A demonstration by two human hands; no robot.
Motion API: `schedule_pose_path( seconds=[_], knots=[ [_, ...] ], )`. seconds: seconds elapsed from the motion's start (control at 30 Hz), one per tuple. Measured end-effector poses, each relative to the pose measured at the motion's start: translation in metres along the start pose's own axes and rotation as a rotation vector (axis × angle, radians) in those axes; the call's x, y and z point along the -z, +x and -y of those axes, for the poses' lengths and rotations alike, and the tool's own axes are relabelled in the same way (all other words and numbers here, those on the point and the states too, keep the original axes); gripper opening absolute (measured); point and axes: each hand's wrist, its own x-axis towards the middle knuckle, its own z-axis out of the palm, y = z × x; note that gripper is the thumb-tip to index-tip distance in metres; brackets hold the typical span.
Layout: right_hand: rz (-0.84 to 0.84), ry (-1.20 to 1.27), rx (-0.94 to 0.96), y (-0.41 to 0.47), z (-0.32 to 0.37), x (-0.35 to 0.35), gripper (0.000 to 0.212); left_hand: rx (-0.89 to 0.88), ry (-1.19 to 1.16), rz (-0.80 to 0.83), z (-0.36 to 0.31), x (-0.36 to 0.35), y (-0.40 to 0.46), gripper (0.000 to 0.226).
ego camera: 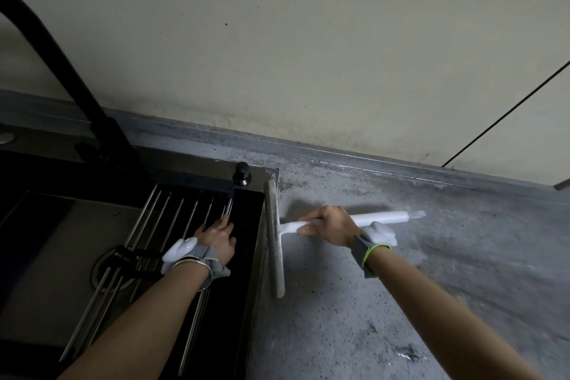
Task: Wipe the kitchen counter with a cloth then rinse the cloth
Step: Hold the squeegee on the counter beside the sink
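On the tabletop point(401, 271), one squeegee point(277, 234): right hand point(328, 225) clamped around its handle; left hand point(217, 237) flat, fingers straight, on the sink rack point(172, 219).

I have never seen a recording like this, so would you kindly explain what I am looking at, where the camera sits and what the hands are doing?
There is no machine here: a person wears one wide-angle camera on the head, looking down at their own two hands. The right hand grips the handle of a white squeegee, whose long blade lies on the grey counter right at the edge of the dark sink. The left hand rests with straight fingers on a rack of metal rods lying across the sink. A black tap rises behind the sink. Both wrists carry grey bands. No cloth is in view.
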Motion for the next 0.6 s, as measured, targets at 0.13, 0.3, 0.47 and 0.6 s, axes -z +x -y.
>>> schedule_pose_path(
  seconds=[0.13,0.3,0.47,0.6],
  knots=[
    [-0.059,0.178,-0.098,-0.009,-0.013,0.015,0.03,-0.012,-0.045,-0.012,0.005,-0.006,0.002,0.052],
    [-0.213,0.164,-0.226,-0.028,-0.062,0.051,0.034,-0.027,-0.207,-0.212,0.017,-0.03,-0.01,0.049],
    [-0.221,0.159,-0.313,-0.042,-0.096,0.061,0.03,-0.007,-0.358,-0.249,0.027,-0.05,-0.032,0.048],
    [-0.189,0.157,-0.29,-0.045,-0.081,0.042,0.024,0.001,-0.395,-0.289,0.032,-0.06,-0.045,0.047]
  ],
)
